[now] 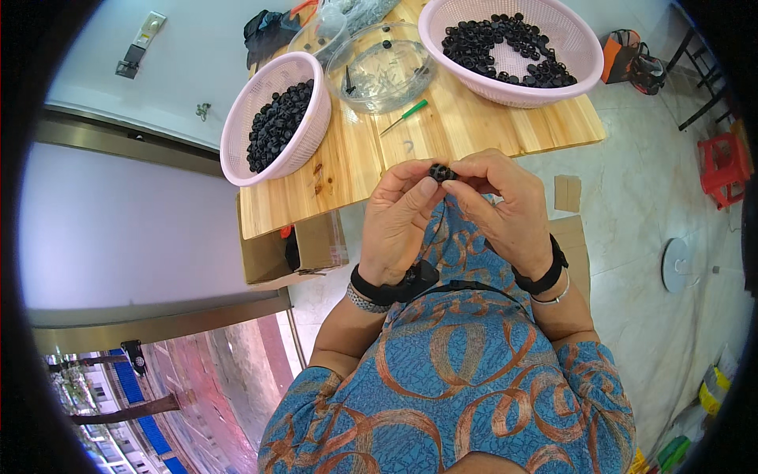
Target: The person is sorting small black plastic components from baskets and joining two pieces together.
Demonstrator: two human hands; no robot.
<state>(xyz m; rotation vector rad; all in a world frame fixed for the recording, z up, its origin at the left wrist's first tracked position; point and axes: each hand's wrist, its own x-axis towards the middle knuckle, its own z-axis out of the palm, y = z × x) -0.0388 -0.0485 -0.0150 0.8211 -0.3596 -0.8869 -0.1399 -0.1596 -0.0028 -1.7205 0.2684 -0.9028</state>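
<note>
Wooden table beyond; small black part between left grip and right grip, both pinching it.

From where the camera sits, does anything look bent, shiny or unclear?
All in the head view: black corners, metallic bar at lower left bowing; bright glints on clear plastic tub; black piece between left hand and right hand too small for fine detail.

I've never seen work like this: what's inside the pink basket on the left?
The basket holds a heap of small black parts; whatever lies beneath the top layer is covered.
</note>
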